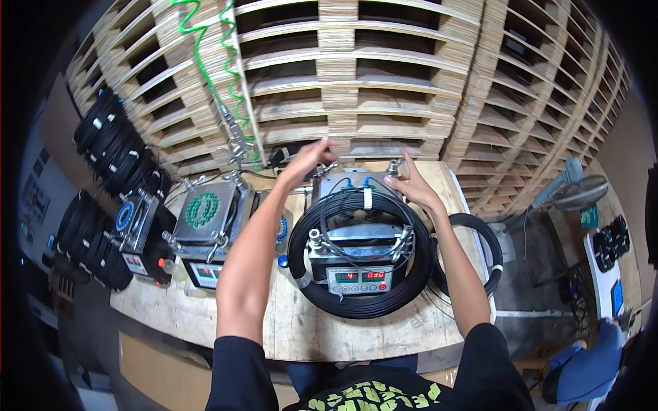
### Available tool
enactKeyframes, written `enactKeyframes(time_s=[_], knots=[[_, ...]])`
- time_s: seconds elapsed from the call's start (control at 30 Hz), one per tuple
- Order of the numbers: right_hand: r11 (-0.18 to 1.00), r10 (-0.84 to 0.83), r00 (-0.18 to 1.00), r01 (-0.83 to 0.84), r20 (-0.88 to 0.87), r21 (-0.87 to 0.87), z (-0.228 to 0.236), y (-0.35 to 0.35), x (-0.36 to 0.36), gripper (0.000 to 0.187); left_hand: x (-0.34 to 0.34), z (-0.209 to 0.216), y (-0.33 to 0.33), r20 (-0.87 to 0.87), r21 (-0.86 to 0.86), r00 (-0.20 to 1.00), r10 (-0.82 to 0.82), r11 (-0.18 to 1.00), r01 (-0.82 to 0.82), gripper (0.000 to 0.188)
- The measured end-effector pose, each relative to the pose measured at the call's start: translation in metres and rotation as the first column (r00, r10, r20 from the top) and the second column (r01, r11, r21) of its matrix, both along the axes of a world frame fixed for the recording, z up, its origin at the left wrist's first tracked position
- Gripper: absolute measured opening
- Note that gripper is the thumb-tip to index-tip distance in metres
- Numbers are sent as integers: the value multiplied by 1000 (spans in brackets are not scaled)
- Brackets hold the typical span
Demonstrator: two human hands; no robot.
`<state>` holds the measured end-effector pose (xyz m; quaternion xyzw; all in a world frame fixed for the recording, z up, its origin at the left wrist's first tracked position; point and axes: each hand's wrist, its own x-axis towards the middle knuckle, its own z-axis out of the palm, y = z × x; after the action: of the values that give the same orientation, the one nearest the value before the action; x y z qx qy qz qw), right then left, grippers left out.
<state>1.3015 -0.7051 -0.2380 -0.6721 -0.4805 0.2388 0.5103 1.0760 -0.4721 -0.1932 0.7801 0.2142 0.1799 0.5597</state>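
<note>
A coil of black cable [312, 294] leans around the front of a metal polishing machine [343, 179] with a lit red display. Thin black leads run from the coil to blue connectors [367, 182] on the machine's top plate. My left hand [307, 163] is over the far left corner, beside a metal clamp knob [327, 168], its fingers partly stretched and a little blurred. At the far right corner, my right hand [416, 188] has thumb and forefinger apart around another clamp knob [393, 167]. Whether it touches that knob is hard to tell.
Two similar machines stand to the left, one with a ring of green connectors [201, 209]. Another black cable coil [490, 240] lies at right. Stacked wooden pallets [336, 68] rise behind the wooden bench [301, 335]. A fan [581, 193] and a person in blue [589, 366] are at right.
</note>
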Motion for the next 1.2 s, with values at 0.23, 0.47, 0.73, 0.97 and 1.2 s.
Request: enactKeyframes(time_s=[0.23,0.47,0.73,0.97,1.2], knots=[[988,-71,994,59,-80,-146,22,-8,-24,106,-12,-30,-9,235,-583,968,88,810,68,78],[994,-111,990,111,-87,-13,14,-8,-30,99,-7,-53,-11,367,-815,766,527,580,-9,55],[988,-130,991,129,-8,-90,18,-7,-27,98,-13,-74,5,20,-586,917,399,748,-313,41],[989,-98,972,118,-214,86,-4,2,-24,95,-34,-81,-3,217,-844,816,536,523,-119,36],[992,-111,987,117,-119,41,-3,1,-20,92,-12,-65,-19,271,-701,835,479,692,-170,29]])
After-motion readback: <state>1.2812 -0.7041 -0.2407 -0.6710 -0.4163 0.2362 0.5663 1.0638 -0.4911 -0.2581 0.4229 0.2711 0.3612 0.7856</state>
